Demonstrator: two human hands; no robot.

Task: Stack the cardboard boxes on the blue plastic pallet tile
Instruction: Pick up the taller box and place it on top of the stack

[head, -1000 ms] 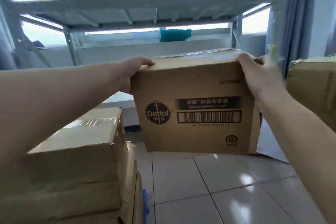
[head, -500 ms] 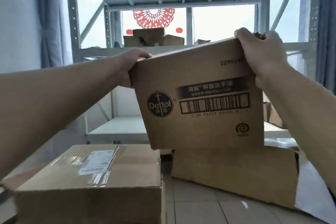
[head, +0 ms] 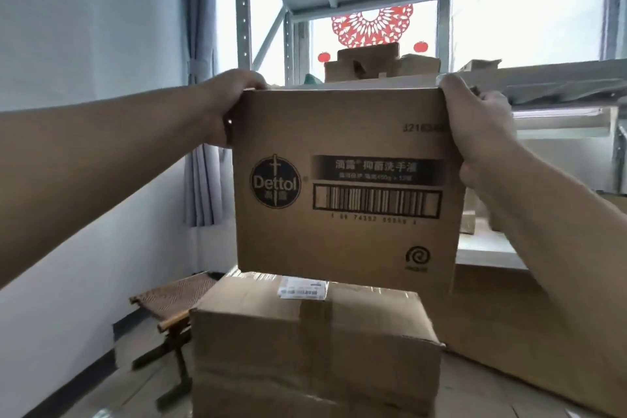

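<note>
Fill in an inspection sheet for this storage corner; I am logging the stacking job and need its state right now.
Surface: tiled floor; blue pallet tile not seen.
Job's things: Dettol box held upright above the taped box, which tops a stack; whether they touch cannot be told. Large box stands behind on the right.
Clutter: folding stool left of the stack.
Grippers: left hand and right hand grip the Dettol box's upper corners.
Cables: nothing seen.
Surroundings: metal shelving carrying more cartons, curtain, red window cutout.
</note>
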